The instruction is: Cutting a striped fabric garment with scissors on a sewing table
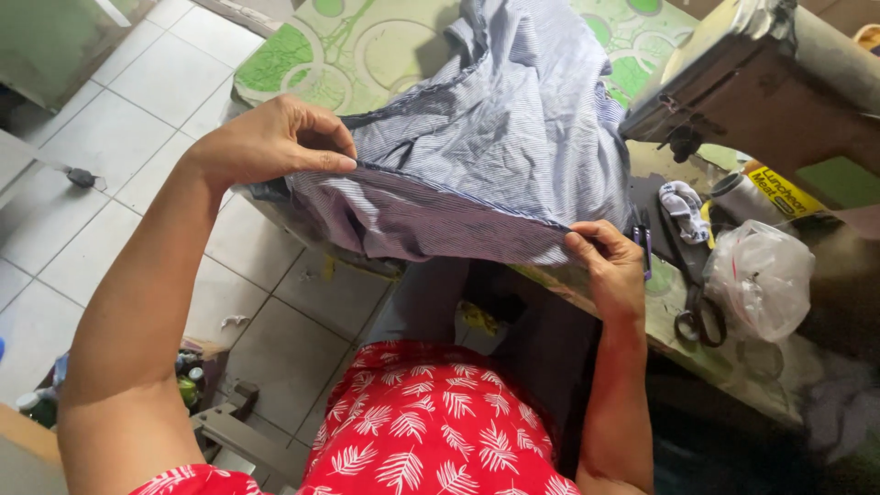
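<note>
The striped cloth (495, 137) lies bunched over the near-left corner of the table (302, 50), its lower edge pulled off the table's near edge and held taut between both hands. It looks thin, soft and light: it creases freely, sags where nothing holds it, and would likely slip or fold over itself unless kept under tension, so the seamed edge, firmer than the rest, seems the best place to grip. The left hand (275, 142) pinches that edge near the table's left side, thumb under and fingers curled over the top, wrist bent, forearm rising from the lower left. The right hand (610, 266) pinches the same edge further along the near edge, thumb and forefinger closed on the fold, forearm coming nearly straight up from the lap. Both arms are bare and reach out over a red leaf-print garment (431, 426). Right of the right hand, scissors (697, 316), a clear bag (761, 280) and a thread cone (733, 194) lie below the sewing machine (761, 87), near the table's right end.
</note>
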